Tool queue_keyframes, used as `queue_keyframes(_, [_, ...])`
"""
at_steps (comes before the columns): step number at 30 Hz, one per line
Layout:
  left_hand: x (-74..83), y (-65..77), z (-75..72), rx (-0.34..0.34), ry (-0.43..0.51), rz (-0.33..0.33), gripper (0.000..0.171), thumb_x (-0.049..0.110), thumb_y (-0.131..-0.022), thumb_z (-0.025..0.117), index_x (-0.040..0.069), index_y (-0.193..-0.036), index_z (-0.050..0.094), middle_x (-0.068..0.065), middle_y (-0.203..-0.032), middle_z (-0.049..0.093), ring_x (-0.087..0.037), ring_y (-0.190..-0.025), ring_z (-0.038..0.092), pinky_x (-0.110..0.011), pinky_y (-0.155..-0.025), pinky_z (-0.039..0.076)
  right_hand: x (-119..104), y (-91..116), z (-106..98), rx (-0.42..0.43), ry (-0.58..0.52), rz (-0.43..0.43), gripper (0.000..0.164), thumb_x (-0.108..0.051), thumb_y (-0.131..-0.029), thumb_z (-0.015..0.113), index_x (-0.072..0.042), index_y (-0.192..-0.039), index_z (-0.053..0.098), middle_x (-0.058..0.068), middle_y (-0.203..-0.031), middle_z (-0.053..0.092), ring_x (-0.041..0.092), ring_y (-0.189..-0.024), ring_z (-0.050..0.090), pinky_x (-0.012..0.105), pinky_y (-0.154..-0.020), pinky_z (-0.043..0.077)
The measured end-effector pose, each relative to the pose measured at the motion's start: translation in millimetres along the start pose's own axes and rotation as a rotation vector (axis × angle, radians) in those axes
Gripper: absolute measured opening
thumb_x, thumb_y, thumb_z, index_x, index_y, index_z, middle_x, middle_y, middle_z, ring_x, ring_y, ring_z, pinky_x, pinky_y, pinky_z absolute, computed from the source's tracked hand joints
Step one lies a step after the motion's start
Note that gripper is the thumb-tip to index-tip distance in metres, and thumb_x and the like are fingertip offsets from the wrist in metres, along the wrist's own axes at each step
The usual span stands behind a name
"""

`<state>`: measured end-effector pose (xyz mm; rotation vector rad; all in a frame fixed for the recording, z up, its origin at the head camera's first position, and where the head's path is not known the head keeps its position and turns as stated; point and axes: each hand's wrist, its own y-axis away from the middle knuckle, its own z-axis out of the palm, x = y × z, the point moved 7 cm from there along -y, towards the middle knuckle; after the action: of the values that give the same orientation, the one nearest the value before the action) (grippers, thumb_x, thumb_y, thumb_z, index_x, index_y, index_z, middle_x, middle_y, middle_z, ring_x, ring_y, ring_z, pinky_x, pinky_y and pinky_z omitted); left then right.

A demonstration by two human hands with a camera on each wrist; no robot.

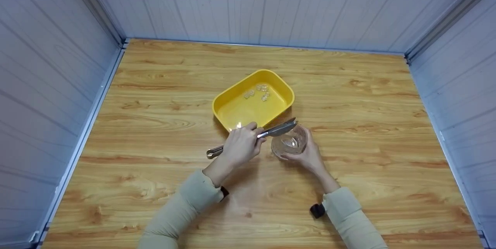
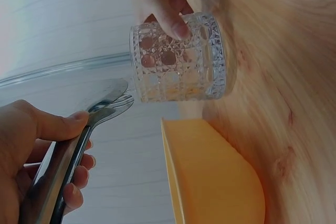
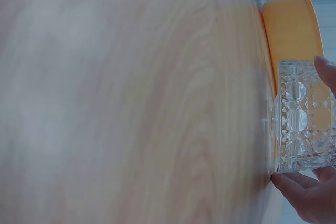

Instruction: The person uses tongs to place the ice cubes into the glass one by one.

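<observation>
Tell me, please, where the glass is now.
In the head view, the glass is in the right hand, at the near right of the yellow container.

Booth-like enclosure (image 1: 42, 97), pale walls (image 1: 248, 6) on three sides, wood-grain surface (image 1: 372, 125)

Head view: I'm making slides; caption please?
Left hand holds metal tongs over a glass tumbler gripped by the right hand.

Silver metal tongs (image 1: 277, 129): are crowding the clear patterned-glass tumbler's (image 2: 178, 74) rim.
Yellow rectangular tub (image 1: 248, 109): is standing near, perhaps leaving a gap.
Wood-grain tabletop (image 1: 368, 132): is stretching open left and right.
</observation>
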<state>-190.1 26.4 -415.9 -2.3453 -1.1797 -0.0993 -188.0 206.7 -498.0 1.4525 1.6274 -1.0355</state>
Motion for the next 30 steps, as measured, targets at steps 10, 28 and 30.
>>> queue_keyframes(10, [5.9, -0.7, 6.3, -0.031, -0.013, 0.040, 0.013, 0.020, -0.078, 0.064, 0.008, -0.083, 0.065, -0.001, -0.069, 0.050, -0.018, -0.053, 0.053, -0.031, -0.044, 0.041, 0.2, 1.2, -0.7, 0.016, 0.014, 0.004, 0.087, -0.003, -0.053, 0.083, 0.004, -0.126, 0.035, 0.023, -0.121, 0.047, 0.035, -0.111, 0.044, 0.040, -0.096, 0.030])
queue_keyframes(28, [6.7, -2.8, 7.5, -0.052, -0.034, 0.027, 0.017, 0.021, -0.074, 0.065, 0.007, -0.083, 0.063, -0.001, -0.072, 0.050, -0.018, -0.053, 0.052, -0.030, -0.042, 0.039, 1.0, 2.1, -0.3, 0.016, 0.013, 0.000, 0.087, -0.003, -0.054, 0.082, 0.004, -0.126, 0.035, 0.022, -0.121, 0.047, 0.034, -0.112, 0.043, 0.040, -0.097, 0.029])
queue_keyframes(30, [6.2, -3.0, 6.8, -0.053, -0.034, 0.022, 0.019, 0.021, -0.073, 0.065, 0.006, -0.085, 0.063, -0.001, -0.073, 0.050, -0.018, -0.053, 0.051, -0.029, -0.042, 0.039, 0.4, 2.3, -0.6, 0.017, 0.014, 0.001, 0.086, -0.003, -0.054, 0.082, 0.003, -0.125, 0.035, 0.021, -0.121, 0.047, 0.033, -0.112, 0.043, 0.038, -0.097, 0.029])
